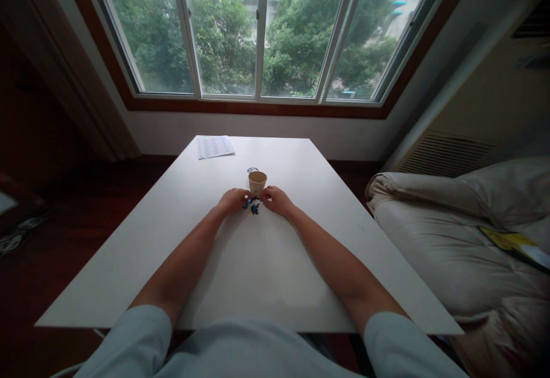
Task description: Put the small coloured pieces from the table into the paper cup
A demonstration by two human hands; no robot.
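A tan paper cup (257,178) stands upright on the white table (266,269), its open top facing up. Just in front of it lie several small blue and dark pieces (255,209), too small to tell their kind. On their left, my left hand (235,199) is closed, with its fingertips at a blue piece (248,202). My right hand (277,200) is on the other side, fingers curled together close to the cup's base. What either hand has between its fingertips is too small to make out.
A thin dark loop (252,170) lies behind the cup. White paper sheets (215,146) rest at the table's far left corner. Beyond the far edge is a window (258,34). A sofa with a beige cover (438,223) stands to the right.
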